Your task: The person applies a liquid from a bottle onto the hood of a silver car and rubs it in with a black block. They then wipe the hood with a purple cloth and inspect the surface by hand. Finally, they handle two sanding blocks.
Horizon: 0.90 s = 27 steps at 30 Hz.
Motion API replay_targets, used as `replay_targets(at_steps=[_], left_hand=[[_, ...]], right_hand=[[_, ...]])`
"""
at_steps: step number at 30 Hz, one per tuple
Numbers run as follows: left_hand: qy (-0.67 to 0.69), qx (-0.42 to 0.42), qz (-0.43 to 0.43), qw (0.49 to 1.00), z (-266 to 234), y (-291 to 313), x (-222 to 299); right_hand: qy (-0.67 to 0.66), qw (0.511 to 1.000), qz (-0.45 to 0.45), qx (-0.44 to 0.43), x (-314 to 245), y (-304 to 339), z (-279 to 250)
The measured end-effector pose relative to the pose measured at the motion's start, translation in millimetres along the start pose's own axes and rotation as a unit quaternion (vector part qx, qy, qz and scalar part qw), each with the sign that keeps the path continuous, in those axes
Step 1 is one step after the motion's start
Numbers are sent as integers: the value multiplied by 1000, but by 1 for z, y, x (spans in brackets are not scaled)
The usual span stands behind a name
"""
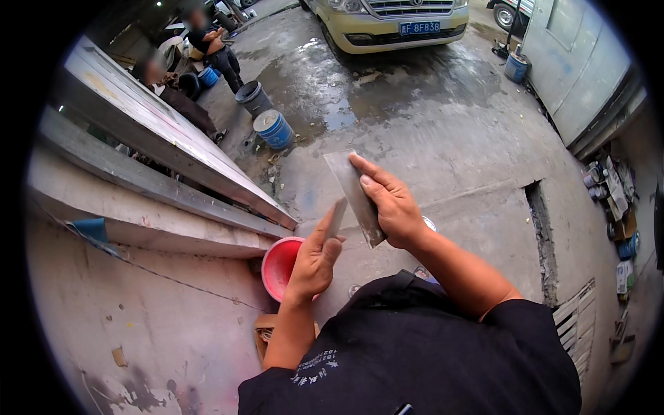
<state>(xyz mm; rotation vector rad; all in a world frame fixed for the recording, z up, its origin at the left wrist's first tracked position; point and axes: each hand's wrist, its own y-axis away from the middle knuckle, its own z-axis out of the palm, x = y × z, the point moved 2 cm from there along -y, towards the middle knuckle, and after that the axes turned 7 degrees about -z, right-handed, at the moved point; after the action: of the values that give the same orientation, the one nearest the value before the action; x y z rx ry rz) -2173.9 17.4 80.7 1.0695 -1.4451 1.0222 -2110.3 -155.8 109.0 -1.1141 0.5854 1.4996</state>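
My right hand grips a flat, grey metal putty scraper by its long edge, thumb on the near face. Its broad blade is tilted, one corner pointing up and away from me. To its left, my left hand is closed around a smaller flat grey scraper-like piece, seen nearly edge-on. A narrow gap separates the two pieces. Both hands are raised in front of my chest, above the concrete floor. Beneath my left hand stands a red bucket, partly hidden by my wrist.
A cardboard box sits behind the red bucket by the wall. Blue bucket and dark bucket stand ahead left, near two people. A van is parked ahead. A floor channel and clutter lie to the right.
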Motion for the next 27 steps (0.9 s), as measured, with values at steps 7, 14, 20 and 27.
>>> replay_targets(at_steps=[7,14,20,27], left_hand=[[359,195,50,911,-9,-17,25],[169,304,170,922,-10,-13,26],[29,319,207,924,-7,-8,12],[161,267,177,933,-2,-3,4]], right_hand=[[134,983,43,-118,18,51,13],[53,978,122,-162,14,50,30],[38,982,123,-139,9,36,26],[-64,977,152,-135,4,29,26]])
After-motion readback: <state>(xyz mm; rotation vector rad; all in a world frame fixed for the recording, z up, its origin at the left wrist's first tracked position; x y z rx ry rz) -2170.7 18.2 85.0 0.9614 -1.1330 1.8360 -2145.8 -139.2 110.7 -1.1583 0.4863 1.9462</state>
